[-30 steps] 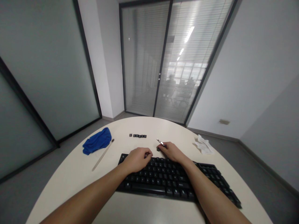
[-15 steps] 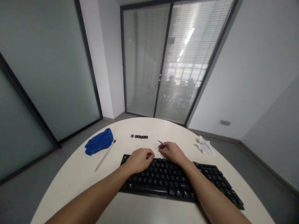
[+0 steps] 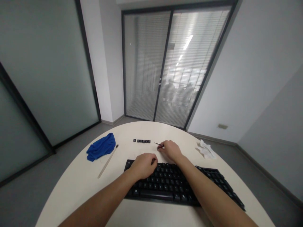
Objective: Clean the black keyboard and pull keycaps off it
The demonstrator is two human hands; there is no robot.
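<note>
A black keyboard (image 3: pixel 163 183) lies on the round table under both forearms. My left hand (image 3: pixel 145 165) rests over its upper left keys, fingers curled into a pinch; a dark spot shows between them, too small to name. Just beyond the keyboard's back edge, my right hand (image 3: pixel 170 150) is closed round a thin pointed tool (image 3: pixel 159 144) with a dark red part near the fingers. The tool's slim tip points left, towards a short row of loose black keycaps (image 3: pixel 144 141). One single keycap (image 3: pixel 134 140) sits a little apart at the row's left end.
To the left, a crumpled blue cloth (image 3: pixel 101 147) lies beside a long thin brush (image 3: pixel 107 162). A crumpled white tissue (image 3: pixel 205 149) is near the table's right edge. The pale round table (image 3: pixel 78 186) ends close to glass partitions and walls.
My right hand with the tool has shifted slightly left and away from me, nearer the loose keycaps. My left hand stays at the keyboard's upper left. The camera view has tilted a little.
</note>
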